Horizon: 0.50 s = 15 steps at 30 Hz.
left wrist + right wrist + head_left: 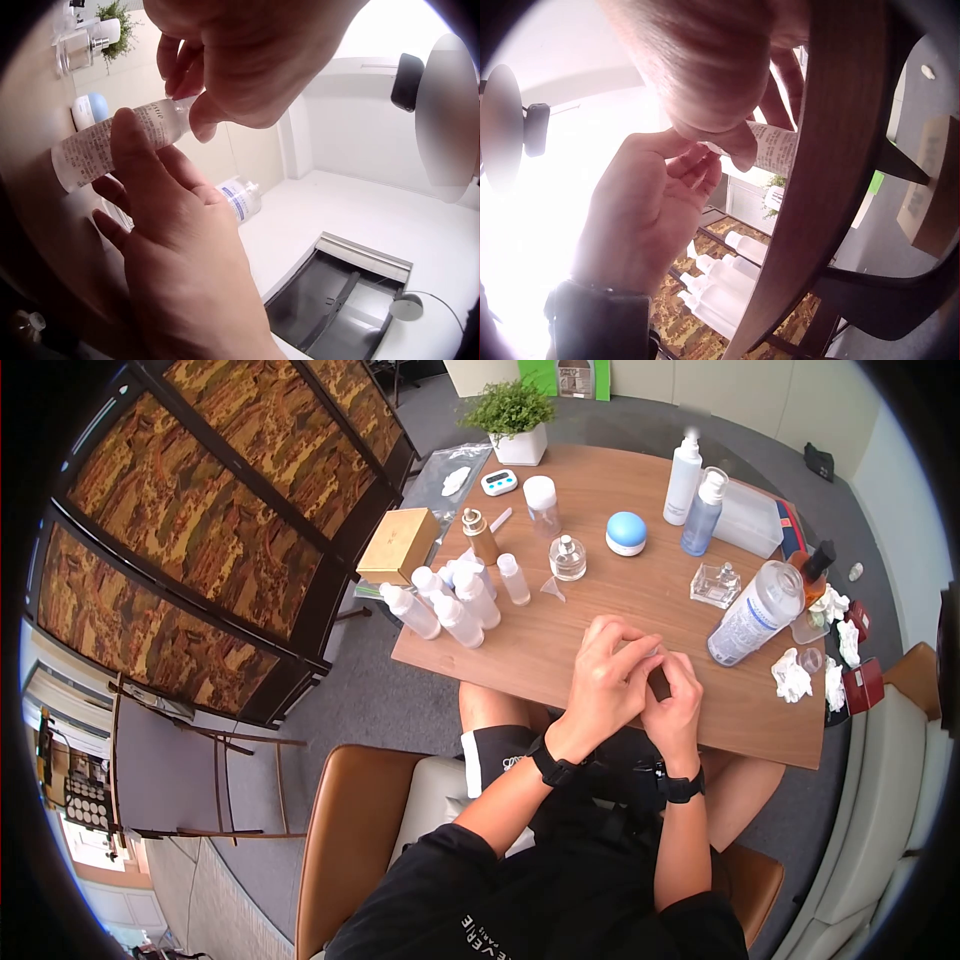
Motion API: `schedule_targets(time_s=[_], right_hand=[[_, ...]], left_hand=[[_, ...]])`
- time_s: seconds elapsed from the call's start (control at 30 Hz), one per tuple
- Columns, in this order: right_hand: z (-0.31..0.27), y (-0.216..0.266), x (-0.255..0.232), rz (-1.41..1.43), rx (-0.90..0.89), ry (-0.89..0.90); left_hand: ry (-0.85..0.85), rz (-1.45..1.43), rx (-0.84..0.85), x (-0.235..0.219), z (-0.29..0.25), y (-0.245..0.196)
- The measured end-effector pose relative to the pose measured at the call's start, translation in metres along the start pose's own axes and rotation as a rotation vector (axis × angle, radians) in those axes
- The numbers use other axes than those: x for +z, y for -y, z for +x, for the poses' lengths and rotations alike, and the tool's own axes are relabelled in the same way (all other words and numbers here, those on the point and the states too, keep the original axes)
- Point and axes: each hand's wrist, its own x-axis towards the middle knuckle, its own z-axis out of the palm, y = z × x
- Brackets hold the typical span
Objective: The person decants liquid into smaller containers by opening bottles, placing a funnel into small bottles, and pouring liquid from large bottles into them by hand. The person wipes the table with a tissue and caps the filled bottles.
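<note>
A small clear bottle covered in printed text is held between both hands, above the near edge of the table. My right hand grips its body, with the thumb laid across the label. At the clear neck end, the thumb and fingers of my left hand pinch the top. From the head view, the left hand and right hand meet fingertip to fingertip and hide most of the bottle. In the right wrist view part of the printed label shows beyond the right thumb.
Several frosted bottles stand on the left of the table. Behind are a glass perfume bottle and a blue-lidded jar. A large labelled bottle stands right of the hands, near crumpled tissues.
</note>
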Motion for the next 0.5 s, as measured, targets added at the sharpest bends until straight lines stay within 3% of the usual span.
schedule_targets(time_s=[0.4,0.5], right_hand=[[-0.001,0.002,0.001,0.001,-0.018,-0.037],[-0.001,0.003,0.001,0.01,0.043,-0.02]], left_hand=[[0.078,-0.069,0.082,-0.006,0.006,0.005],[0.141,0.061,0.079,-0.015,0.009,0.001]])
